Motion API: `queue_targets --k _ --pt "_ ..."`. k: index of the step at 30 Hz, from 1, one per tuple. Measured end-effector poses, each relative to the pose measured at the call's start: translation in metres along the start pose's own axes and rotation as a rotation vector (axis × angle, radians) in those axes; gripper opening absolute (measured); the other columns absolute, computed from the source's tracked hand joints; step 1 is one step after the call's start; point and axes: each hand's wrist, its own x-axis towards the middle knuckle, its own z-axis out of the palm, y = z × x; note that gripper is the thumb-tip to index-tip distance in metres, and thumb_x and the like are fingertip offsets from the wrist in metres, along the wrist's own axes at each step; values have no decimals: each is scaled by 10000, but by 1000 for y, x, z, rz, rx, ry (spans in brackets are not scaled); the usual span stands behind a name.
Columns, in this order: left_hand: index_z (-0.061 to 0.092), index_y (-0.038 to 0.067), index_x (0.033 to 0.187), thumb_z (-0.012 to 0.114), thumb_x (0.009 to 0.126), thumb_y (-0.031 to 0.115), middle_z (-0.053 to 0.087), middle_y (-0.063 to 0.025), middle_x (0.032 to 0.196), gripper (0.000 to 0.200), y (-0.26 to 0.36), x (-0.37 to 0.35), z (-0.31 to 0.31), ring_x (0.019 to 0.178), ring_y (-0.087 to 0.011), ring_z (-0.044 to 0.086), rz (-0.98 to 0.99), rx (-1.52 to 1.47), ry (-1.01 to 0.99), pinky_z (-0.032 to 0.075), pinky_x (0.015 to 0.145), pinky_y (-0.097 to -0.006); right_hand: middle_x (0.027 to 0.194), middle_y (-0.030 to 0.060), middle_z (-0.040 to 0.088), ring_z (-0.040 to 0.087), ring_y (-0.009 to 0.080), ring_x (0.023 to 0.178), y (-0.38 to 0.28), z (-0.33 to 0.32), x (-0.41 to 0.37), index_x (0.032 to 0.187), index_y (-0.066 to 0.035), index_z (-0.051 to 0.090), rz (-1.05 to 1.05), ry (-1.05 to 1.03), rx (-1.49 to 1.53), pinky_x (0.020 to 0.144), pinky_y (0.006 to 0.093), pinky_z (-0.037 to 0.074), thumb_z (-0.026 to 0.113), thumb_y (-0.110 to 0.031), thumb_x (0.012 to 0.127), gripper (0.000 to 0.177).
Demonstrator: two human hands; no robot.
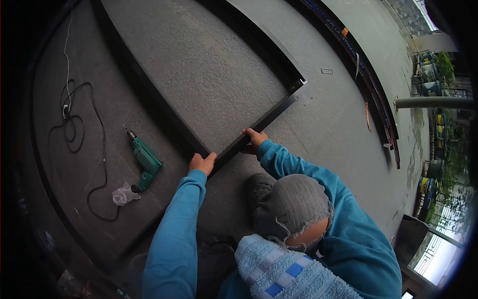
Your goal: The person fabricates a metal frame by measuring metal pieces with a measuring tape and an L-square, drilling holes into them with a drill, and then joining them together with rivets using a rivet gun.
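Observation:
My left hand (202, 163) is closed around the near end of a long black metal profile (149, 94), where it meets a shorter black crossbar (274, 113). Farther along, my right hand (255, 139) grips that crossbar, fingers over its top edge. The crossbar's far end lies by the end of a second long black profile (264, 42); a small bright spot shows at that corner. A green electric drill (146, 158) rests on the floor left of my left hand, its bit pointing away from me.
The drill's dark cable (102, 149) loops across the floor at left, beside a crumpled clear plastic bag (124, 194). More long dark profiles (366, 70) lie at right, near a post (433, 102). Potted plants (430, 74) line the far right. A small metal rectangle (327, 71) lies on the floor.

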Motion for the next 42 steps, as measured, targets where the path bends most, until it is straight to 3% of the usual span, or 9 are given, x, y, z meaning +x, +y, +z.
queue_targets --k 5,8,10,13,16,20,25,35,42 --pt "313 -172 1233 591 767 428 432 -322 1224 809 -11 -3 11 1164 -403 427 7 6 61 352 985 -385 1215 259 404 558 421 973 6 -20 -2 1255 59 272 29 -25 -109 761 523 524 660 -273 750 718" --pt "155 -49 1277 713 705 399 384 -340 1213 915 -11 -23 16 1118 -441 433 185 -181 271 370 958 -434 1240 265 380 511 414 1049 -25 -44 -28 1282 49 250 19 92 -255 774 516 512 708 -411 671 890" --pt "71 33 1340 756 627 473 150 -303 1354 1082 -20 -24 18 1181 -470 345 454 -58 425 357 966 -479 1170 280 423 532 365 988 -54 -88 5 1199 56 333 -363 380 -323 746 456 510 716 -428 656 822" --pt "-30 239 1404 756 594 517 -43 -306 1399 1162 -8 -45 3 1129 -517 399 421 190 232 418 928 -483 1030 227 509 536 310 890 -132 -141 25 1115 12 416 -917 653 -652 788 386 442 705 -376 657 666" --pt "-9 321 1407 766 586 494 -109 -315 1397 1142 -4 -50 4 1089 -529 435 450 255 192 437 905 -484 1167 238 431 516 356 984 -184 -157 50 1237 -21 355 -1018 705 -871 854 396 435 704 -364 658 758" --pt "29 320 1409 751 641 424 1 -324 1404 1059 -20 -39 10 1153 -506 390 384 433 75 409 941 -470 1289 232 338 460 392 1125 -208 -134 49 1371 -83 203 -823 625 -1227 949 404 409 722 -310 648 919" --pt "130 246 1404 747 680 319 158 -297 1389 954 -14 -42 14 1140 -443 440 343 436 84 414 932 -442 1304 216 331 477 391 1117 -213 -110 49 1387 -123 158 -615 630 -1218 944 400 429 746 -177 632 958" --pt "244 200 1344 731 690 300 203 -311 1351 822 -9 -39 12 1180 -468 375 377 478 53 360 974 -469 1061 194 536 558 370 967 -210 -126 61 1149 -72 417 -829 621 -1260 847 408 461 611 30 632 561" --pt "283 189 1317 736 683 310 251 -294 1317 789 -16 -39 13 1157 -447 405 396 476 118 366 957 -458 1034 192 566 558 361 973 -213 -116 56 1087 -53 475 -832 699 -1116 844 404 458 570 -31 685 414"
